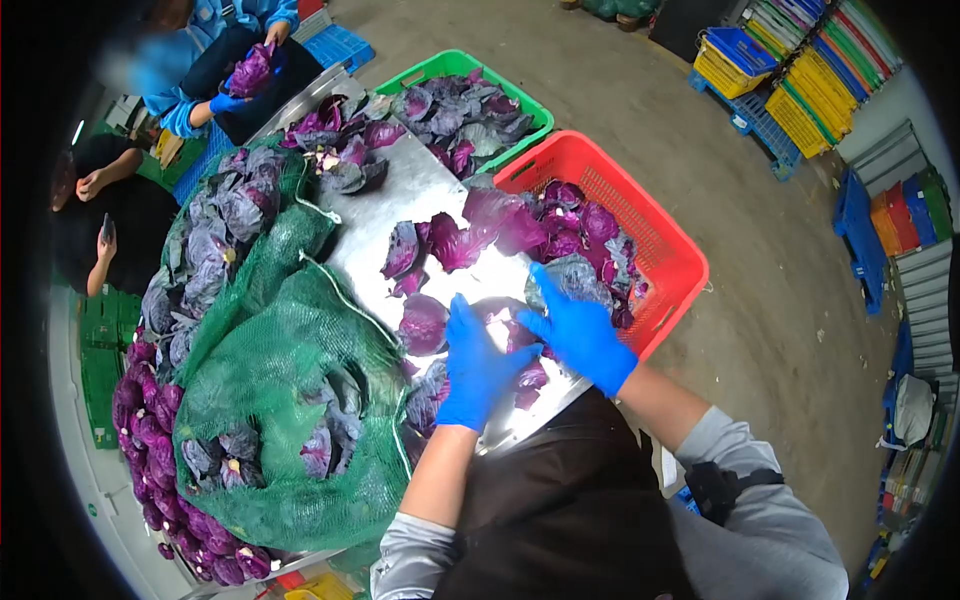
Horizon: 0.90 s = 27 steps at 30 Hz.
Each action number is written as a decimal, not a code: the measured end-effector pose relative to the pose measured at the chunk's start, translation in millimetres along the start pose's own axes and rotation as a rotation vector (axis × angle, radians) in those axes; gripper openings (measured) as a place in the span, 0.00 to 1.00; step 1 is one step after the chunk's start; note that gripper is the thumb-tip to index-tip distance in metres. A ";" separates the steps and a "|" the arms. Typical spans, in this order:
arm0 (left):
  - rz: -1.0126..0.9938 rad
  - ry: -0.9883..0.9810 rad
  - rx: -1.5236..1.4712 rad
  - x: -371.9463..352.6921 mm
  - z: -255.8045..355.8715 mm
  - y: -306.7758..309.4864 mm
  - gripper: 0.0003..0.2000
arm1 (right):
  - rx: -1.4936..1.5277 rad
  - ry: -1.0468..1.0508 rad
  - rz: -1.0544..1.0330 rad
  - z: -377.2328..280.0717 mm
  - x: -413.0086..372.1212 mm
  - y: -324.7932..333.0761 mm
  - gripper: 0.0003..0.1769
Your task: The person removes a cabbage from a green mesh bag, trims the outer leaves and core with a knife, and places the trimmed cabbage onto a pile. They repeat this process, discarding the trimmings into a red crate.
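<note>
Both my hands wear blue gloves over a metal tabletop (375, 225) strewn with red cabbage leaves. My left hand (474, 368) is open, fingers stretched away from me, beside a loose purple leaf (423, 326). My right hand (582, 338) has its fingers apart, close to a dull grey-purple leaf (572, 280) at the red crate's near edge. Between the hands lie cabbage pieces (531, 382), partly covered by my fingers. Farther up, a blurred purple leaf (505, 218) hangs over the edge of the red crate (670, 270), which holds many leaves.
Green mesh sacks (290, 370) of cabbages fill the table's left side, with trimmed purple heads (150, 440) beyond. A green crate (535, 105) of leaves stands behind. A co-worker's gloved hands (235, 100) hold a cabbage; another person (115, 210) stands left. Stacked crates (800, 100) line the right.
</note>
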<state>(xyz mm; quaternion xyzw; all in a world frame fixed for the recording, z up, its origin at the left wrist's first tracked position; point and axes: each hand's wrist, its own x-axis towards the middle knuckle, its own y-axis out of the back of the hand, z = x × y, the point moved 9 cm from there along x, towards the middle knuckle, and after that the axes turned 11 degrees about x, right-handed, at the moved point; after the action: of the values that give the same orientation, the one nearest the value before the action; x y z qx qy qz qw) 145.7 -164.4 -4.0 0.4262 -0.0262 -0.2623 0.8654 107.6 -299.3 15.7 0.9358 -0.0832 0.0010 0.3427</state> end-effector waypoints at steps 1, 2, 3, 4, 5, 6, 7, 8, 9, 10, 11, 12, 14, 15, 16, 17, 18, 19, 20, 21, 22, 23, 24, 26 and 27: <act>0.035 0.033 0.069 1.9 -7.9 -4.8 0.59 | -0.164 0.163 0.060 -19.7 -10.0 0.7 0.42; 0.068 0.067 0.138 1.8 -11.6 -5.3 0.60 | -0.328 0.322 0.115 -40.3 -21.2 -1.3 0.41; 0.079 0.059 0.158 3.4 -8.9 -4.2 0.61 | -0.197 -0.127 -0.145 -12.3 -19.6 -16.0 0.24; 0.074 0.057 0.157 3.8 -9.7 -7.9 0.61 | -0.198 -0.133 -0.144 -10.1 -19.0 -15.4 0.24; 0.053 0.060 0.177 4.5 -11.2 -13.4 0.61 | -0.203 -0.054 -0.206 -13.1 -16.6 -21.0 0.22; 0.031 0.063 0.197 3.7 -11.5 -17.9 0.61 | -0.206 0.024 -0.268 -15.4 -15.3 -26.8 0.20; 0.026 0.062 0.195 0.0 -9.7 -19.4 0.61 | -0.207 0.019 -0.268 -7.9 -11.0 -28.9 0.20; 0.028 0.060 0.220 -4.5 -2.6 -15.5 0.61 | -0.095 -0.038 -0.249 5.1 -2.7 -30.4 0.20; 0.029 0.058 0.246 -9.4 1.1 -13.7 0.61 | 0.018 -0.095 -0.229 8.8 5.7 -26.7 0.20; 0.032 0.058 0.240 -14.9 -0.4 -17.3 0.61 | 0.012 -0.094 -0.230 7.6 13.3 -19.3 0.20; 0.097 0.060 0.237 -22.9 -4.5 -15.6 0.62 | 0.304 -0.384 -0.268 14.5 15.4 -13.2 0.20; 0.158 0.054 0.242 -28.5 -8.7 -10.7 0.62 | 0.607 -0.674 -0.293 20.6 7.7 -19.5 0.21; 0.178 0.056 0.133 -31.9 -22.2 -5.4 0.62 | 0.684 -0.339 -0.143 40.3 17.1 -42.2 0.22; 0.192 0.042 0.088 -36.2 -27.4 -4.0 0.62 | 0.539 -0.321 -0.120 62.7 18.9 -52.6 0.22; 0.212 0.024 0.044 -38.5 -32.0 -1.7 0.62 | 0.394 -0.295 -0.095 75.5 24.6 -54.1 0.21; 0.216 0.037 -0.023 -39.3 -39.6 -1.9 0.62 | 0.056 -0.296 -0.061 88.6 37.8 -37.4 0.20; 0.218 0.034 -0.018 -40.8 -41.7 -0.4 0.62 | 0.202 -0.098 0.113 106.5 39.0 -24.3 0.20; 0.221 0.062 -0.096 -40.5 -46.6 0.6 0.62 | 0.069 -0.263 0.065 116.4 41.6 -14.0 0.23; 0.222 0.095 -0.179 -40.2 -50.7 -0.2 0.63 | -0.069 -0.429 0.013 114.8 39.5 2.0 0.27; 0.219 0.113 -0.059 -36.8 -49.4 3.3 0.63 | -0.075 -0.430 0.010 89.9 31.6 10.9 0.27; 0.217 0.113 -0.064 -33.1 -45.4 8.6 0.63 | -0.003 -0.302 -0.036 47.3 21.6 7.1 0.31; 0.156 0.091 -0.055 -25.6 -38.1 10.1 0.63 | 0.067 -0.168 -0.080 16.4 15.0 -1.0 0.34; 0.097 0.071 -0.046 -20.6 -33.5 8.1 0.63 | 0.062 -0.164 -0.080 11.1 9.3 -8.0 0.34; 0.182 0.000 0.078 -15.0 -28.2 12.0 0.58 | -0.055 0.136 -0.030 -20.4 -3.6 -17.6 0.39; 0.141 -0.033 -0.087 -7.6 -20.3 10.4 0.53 | -0.055 0.134 -0.027 -19.5 -10.2 -22.2 0.39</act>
<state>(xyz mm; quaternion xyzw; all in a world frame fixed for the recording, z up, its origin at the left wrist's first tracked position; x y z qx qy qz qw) 149.1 -140.9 -7.7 0.3810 -0.0591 -0.2086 0.8988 102.1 -268.6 15.8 0.9248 -0.0476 0.0568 0.3730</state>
